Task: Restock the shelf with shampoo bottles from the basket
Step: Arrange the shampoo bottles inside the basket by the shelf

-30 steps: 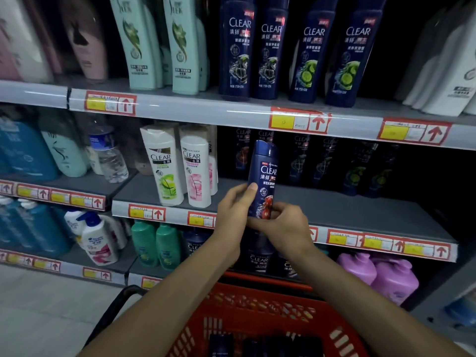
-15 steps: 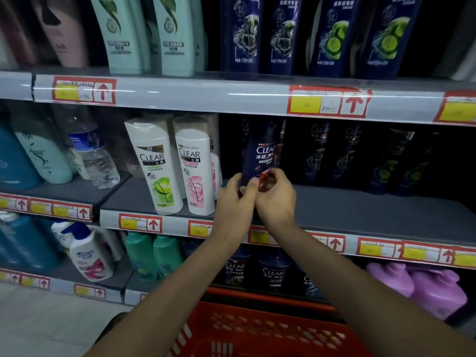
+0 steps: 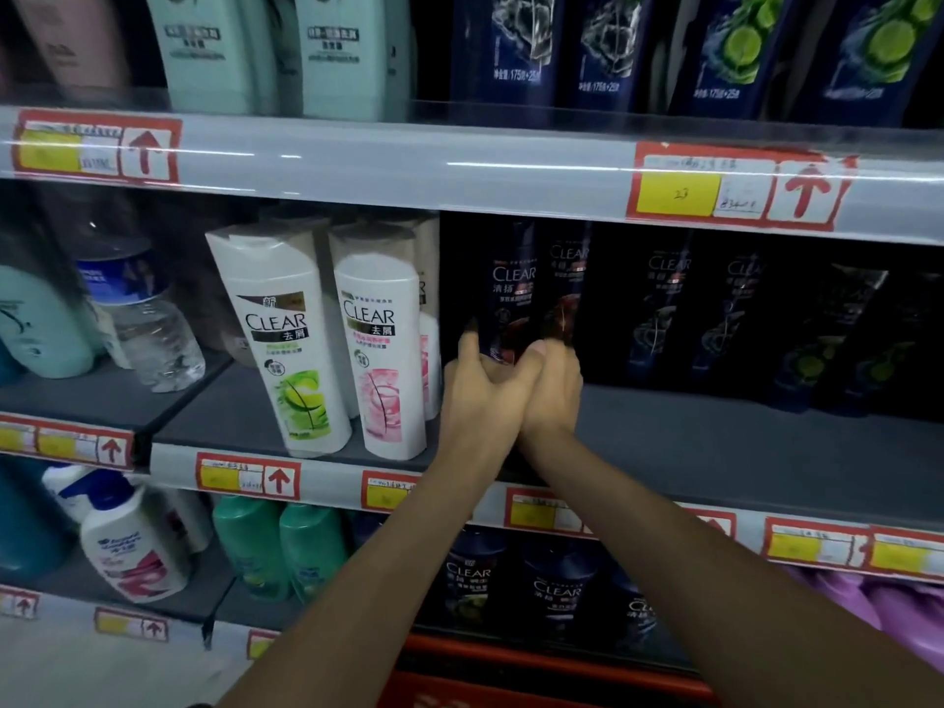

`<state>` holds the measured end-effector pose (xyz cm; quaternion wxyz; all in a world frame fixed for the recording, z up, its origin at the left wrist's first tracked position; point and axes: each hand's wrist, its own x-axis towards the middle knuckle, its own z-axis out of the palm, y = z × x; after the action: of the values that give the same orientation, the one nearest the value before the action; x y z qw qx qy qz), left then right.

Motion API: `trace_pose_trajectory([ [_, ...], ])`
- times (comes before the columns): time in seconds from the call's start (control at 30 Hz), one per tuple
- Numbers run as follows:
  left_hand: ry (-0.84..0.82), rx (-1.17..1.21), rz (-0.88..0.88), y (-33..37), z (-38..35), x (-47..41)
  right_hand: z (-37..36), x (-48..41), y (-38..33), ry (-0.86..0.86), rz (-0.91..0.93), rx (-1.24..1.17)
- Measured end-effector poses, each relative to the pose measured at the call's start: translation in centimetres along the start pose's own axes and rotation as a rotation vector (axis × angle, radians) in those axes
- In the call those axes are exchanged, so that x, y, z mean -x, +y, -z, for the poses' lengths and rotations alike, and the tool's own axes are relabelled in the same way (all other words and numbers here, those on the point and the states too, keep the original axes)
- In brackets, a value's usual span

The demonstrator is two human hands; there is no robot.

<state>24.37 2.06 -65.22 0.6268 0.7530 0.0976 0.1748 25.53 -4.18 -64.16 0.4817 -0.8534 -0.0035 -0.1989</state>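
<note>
Middle shelf [image 3: 715, 442]: grey deck, a row of dark bottles at the back, two white bottles [image 3: 286, 339] at its left. Red basket [image 3: 536, 656]: rim only, at the bottom edge, below both forearms. Dark shampoo bottle [image 3: 511, 298]: upright over the shelf deck, just right of the white bottles, rising above both hands. Its base is hidden. Left hand [image 3: 480, 390] and right hand [image 3: 554, 385]: pressed together, fingers curled round the bottle's lower part from either side.
</note>
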Motion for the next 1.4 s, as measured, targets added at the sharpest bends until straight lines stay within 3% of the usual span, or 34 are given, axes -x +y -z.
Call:
trace_pose_trajectory([
  [0.13,0.01,0.028,0.001,0.9,-0.2,0.5,-0.5,-0.2,0.1,-0.031,-0.007,0.076],
  [0.27,-0.108,0.084,0.019,0.6,1.3,1.0,1.1,0.3,0.1,-0.16,-0.11,0.036],
  [0.37,-0.15,0.054,0.017,1.1,2.3,3.1,4.0,1.5,0.6,-0.204,-0.085,0.108],
  [0.57,-0.267,-0.225,0.025,0.1,4.3,7.5,11.4,4.6,0.3,-0.39,-0.066,0.254],
  [0.93,-0.415,-1.053,-0.342,6.9,7.9,17.5,21.8,11.1,-1.0,-0.605,0.12,0.593],
  [1.1,-0.553,-1.167,-0.361,5.5,8.1,21.5,24.8,15.6,0.9,-0.718,0.207,0.683],
  [1.4,-0.828,-1.215,-0.292,-0.8,7.2,28.3,26.2,24.0,9.3,-1.026,0.046,0.668],
])
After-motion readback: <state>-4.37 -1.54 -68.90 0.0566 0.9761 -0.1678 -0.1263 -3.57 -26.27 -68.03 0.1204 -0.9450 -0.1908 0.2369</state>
